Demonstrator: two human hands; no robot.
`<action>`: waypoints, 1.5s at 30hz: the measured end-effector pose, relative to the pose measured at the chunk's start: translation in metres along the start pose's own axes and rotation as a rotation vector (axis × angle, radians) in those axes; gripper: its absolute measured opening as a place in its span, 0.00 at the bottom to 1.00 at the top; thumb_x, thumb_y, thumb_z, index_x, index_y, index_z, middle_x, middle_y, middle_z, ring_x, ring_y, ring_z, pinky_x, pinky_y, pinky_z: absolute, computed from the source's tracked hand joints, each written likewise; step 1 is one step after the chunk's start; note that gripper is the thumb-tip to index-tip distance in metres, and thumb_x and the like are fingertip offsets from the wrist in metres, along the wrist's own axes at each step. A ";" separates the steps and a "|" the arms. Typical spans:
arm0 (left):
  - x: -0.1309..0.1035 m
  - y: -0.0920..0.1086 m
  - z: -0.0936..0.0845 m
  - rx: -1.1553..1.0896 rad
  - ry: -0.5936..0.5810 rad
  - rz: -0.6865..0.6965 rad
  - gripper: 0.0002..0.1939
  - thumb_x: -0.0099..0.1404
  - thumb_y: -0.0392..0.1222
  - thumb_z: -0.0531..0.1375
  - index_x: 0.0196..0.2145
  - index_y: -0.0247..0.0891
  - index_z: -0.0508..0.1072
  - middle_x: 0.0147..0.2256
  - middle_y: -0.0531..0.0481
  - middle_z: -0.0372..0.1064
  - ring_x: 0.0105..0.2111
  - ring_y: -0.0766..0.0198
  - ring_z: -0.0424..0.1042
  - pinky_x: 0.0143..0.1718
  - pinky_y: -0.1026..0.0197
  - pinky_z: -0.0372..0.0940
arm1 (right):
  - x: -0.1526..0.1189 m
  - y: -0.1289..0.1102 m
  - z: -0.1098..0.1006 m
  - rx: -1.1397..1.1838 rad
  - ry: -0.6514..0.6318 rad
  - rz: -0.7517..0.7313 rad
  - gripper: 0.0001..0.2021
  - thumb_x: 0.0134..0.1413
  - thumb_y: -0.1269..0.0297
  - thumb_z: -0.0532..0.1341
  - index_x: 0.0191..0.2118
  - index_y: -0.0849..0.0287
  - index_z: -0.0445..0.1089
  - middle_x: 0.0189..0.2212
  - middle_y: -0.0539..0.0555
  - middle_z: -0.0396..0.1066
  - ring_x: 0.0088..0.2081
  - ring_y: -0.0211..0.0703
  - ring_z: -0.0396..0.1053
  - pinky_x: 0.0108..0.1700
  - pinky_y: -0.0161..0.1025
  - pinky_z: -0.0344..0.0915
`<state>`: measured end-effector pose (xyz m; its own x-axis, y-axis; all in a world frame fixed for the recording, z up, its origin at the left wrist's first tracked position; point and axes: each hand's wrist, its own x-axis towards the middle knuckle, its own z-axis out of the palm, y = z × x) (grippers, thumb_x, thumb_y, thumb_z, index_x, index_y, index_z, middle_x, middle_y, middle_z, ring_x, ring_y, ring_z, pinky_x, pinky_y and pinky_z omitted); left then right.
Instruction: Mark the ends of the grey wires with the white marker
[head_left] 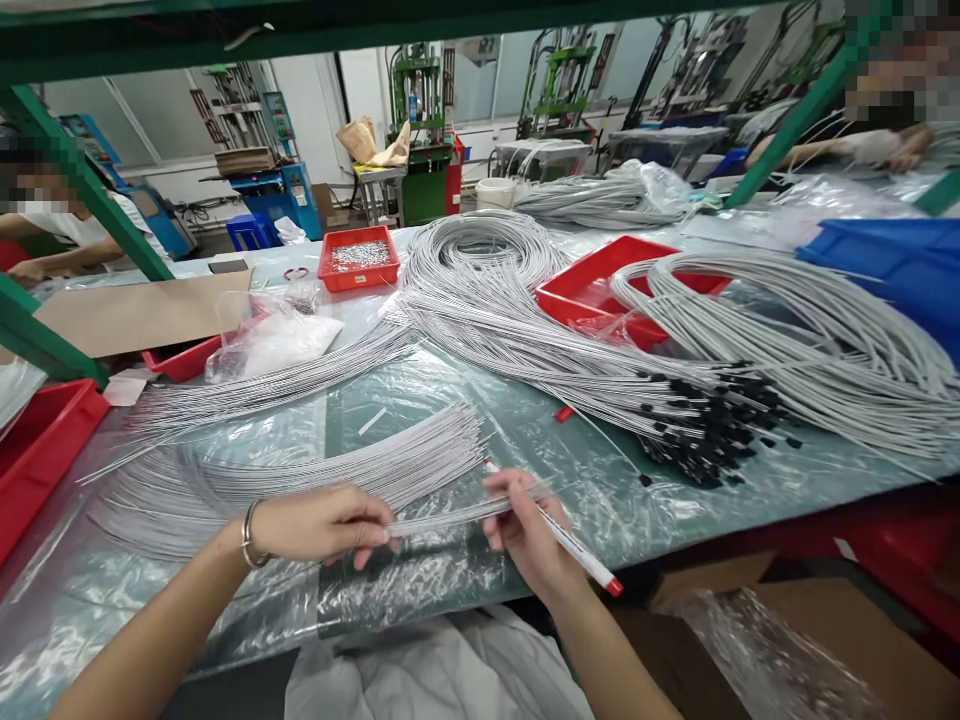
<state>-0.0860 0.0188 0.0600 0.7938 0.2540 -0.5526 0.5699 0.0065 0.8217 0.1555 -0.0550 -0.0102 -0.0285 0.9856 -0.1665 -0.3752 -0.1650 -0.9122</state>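
Note:
My left hand [337, 522], with a metal bangle [253, 535] at the wrist, is closed around a few thin grey-white cables [442, 517] above the table's near side. Those cables run across to my right hand [529, 525], whose fingers pinch them near their ends. A white marker pen [577, 548] with a red end also lies in my right hand, slanting down toward the lower right. Just beyond both hands rests a fanned bundle of similar cables [420, 455], its cut ends pointing right. My left forearm covers part of this bundle.
Coiled cables with black tips [712, 425] lie to the right, beside another large coil [825, 350]. Red trays [360, 280] and a blue bin [892, 260] stand farther back. Green frame posts [817, 100] cross the view. Below right is an open cardboard box [832, 630]. Two people sit beyond the posts.

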 end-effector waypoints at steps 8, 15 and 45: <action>0.034 0.019 0.042 -0.122 0.228 0.182 0.20 0.68 0.51 0.47 0.37 0.30 0.68 0.24 0.50 0.63 0.20 0.74 0.57 0.21 0.71 0.52 | -0.015 -0.004 0.018 -0.239 -0.047 -0.111 0.11 0.60 0.57 0.53 0.34 0.59 0.65 0.19 0.50 0.66 0.19 0.34 0.61 0.21 0.31 0.58; 0.031 0.023 0.042 -0.034 0.258 0.120 0.21 0.68 0.53 0.46 0.38 0.32 0.70 0.24 0.50 0.65 0.23 0.71 0.59 0.23 0.70 0.52 | -0.002 -0.035 -0.009 -0.241 0.251 -0.609 0.17 0.60 0.60 0.52 0.53 0.59 0.61 0.48 0.61 0.66 0.52 0.50 0.63 0.54 0.52 0.56; 0.054 0.008 0.058 -0.493 0.194 0.103 0.22 0.60 0.54 0.56 0.34 0.28 0.63 0.28 0.47 0.65 0.26 0.69 0.66 0.21 0.70 0.64 | -0.018 -0.006 -0.009 -0.452 -0.363 0.017 0.21 0.61 0.57 0.51 0.20 0.63 0.56 0.11 0.48 0.57 0.16 0.29 0.53 0.22 0.30 0.51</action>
<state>-0.0270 -0.0232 0.0285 0.7600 0.4509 -0.4681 0.2870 0.4133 0.8642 0.1665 -0.0725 -0.0052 -0.3769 0.9189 -0.1166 0.0590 -0.1018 -0.9931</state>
